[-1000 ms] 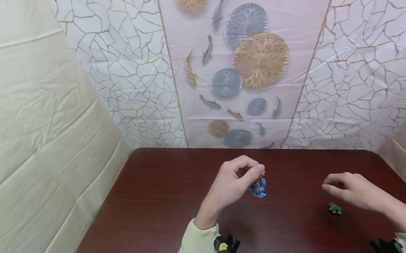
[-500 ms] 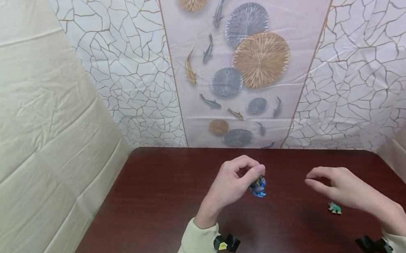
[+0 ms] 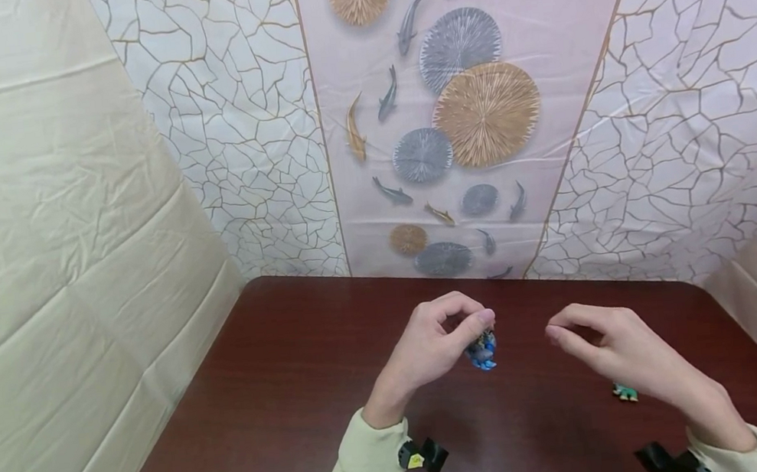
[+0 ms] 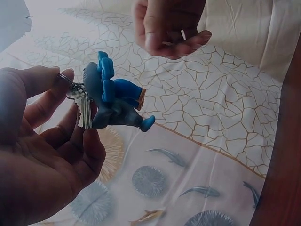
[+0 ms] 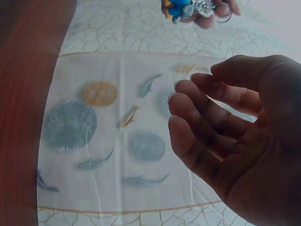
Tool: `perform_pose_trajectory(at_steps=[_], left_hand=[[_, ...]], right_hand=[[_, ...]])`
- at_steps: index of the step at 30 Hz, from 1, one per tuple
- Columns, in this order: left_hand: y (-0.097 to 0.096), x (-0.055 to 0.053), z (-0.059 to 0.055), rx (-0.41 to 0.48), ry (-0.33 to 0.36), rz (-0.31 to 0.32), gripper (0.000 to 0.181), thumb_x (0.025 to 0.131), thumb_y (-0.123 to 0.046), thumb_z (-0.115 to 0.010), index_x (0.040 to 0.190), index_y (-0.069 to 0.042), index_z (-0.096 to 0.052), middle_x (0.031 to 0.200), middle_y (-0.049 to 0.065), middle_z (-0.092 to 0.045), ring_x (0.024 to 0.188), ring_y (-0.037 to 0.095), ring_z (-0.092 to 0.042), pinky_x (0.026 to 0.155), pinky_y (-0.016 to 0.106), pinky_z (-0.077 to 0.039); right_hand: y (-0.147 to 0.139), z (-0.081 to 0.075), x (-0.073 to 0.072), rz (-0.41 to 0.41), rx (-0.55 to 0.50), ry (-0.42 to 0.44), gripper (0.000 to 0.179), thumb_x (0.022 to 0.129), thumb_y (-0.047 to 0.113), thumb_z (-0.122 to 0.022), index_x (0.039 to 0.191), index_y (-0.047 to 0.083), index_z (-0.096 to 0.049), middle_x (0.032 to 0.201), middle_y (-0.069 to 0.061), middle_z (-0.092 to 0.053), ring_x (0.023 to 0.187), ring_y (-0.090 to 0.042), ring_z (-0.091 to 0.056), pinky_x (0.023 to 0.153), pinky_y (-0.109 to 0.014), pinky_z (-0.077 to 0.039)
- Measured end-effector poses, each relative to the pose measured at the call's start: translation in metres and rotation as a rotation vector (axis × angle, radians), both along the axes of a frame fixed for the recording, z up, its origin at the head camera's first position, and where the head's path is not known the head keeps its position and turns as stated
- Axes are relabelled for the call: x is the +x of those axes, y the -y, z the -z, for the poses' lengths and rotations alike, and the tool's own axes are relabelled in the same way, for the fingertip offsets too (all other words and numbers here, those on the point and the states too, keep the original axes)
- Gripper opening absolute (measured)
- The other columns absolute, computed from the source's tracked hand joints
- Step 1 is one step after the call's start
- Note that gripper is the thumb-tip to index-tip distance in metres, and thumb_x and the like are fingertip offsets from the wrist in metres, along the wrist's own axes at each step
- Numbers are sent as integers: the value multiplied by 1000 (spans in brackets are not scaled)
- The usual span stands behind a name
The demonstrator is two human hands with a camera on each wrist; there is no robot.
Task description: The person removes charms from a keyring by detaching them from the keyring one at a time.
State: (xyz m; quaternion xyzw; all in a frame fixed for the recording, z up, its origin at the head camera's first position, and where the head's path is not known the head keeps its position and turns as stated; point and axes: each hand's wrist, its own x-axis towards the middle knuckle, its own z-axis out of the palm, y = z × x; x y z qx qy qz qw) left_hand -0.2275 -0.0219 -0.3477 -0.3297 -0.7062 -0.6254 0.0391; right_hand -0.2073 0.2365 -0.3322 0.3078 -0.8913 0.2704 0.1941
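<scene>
My left hand point(image 3: 425, 348) pinches the metal ring of a keychain point(image 3: 482, 353) between thumb and fingertips, up above the table. From the ring hang a silver key point(image 4: 85, 111), a short chain and a grey and blue toy figure point(image 4: 117, 96), seen close in the left wrist view. My right hand point(image 3: 622, 345) is to the right of the keychain, apart from it. Its fingers are loosely bent and nothing lies in the palm, as the right wrist view shows. A small green toy figure point(image 3: 624, 393) is on the table, partly covered by the right hand.
The dark red-brown table point(image 3: 285, 400) has rounded far corners. Behind it hangs a patterned cloth point(image 3: 431, 207) with fish and round leaf shapes. Plain cream fabric point(image 3: 65, 284) rises along the left side.
My right hand has moved left and slightly away from me, toward the keychain, and now overlaps part of the green figure. My left hand has stayed in place with the keychain.
</scene>
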Motion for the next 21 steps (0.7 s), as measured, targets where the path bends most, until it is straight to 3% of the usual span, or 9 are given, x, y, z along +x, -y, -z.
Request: perform_pose_trajectory(at_steps=[8,13,21], left_hand=[[2,-1,0,6,-21,-6,15,96,-23,-64,93,-9,-69,81,10,-67,63,11,-65,62,28,-57],[4,1,-1,4,-15,-17,15,96,-24,-64,94,-10,-68,81,10,-67,63,11,-64,62,28,-57],[5,0,0,5,-7,-22,16,96,-24,-64,93,-8,-68,80,9,-66,63,11,-64,63,29,-58]], right_hand=[[20,2,7,-47,-100,-38,28,86,5,-72,90,32,-66,82,18,-64,71,4,-56,60,-11,-45],[36,6,11,-62,-123,-6,27,89,8,-71,92,35,-65,83,21,-63,73,5,-57,60,-12,-47],[55,15,10,-106,-227,33,25,86,6,-73,94,28,-67,82,15,-64,70,2,-57,59,-14,-47]])
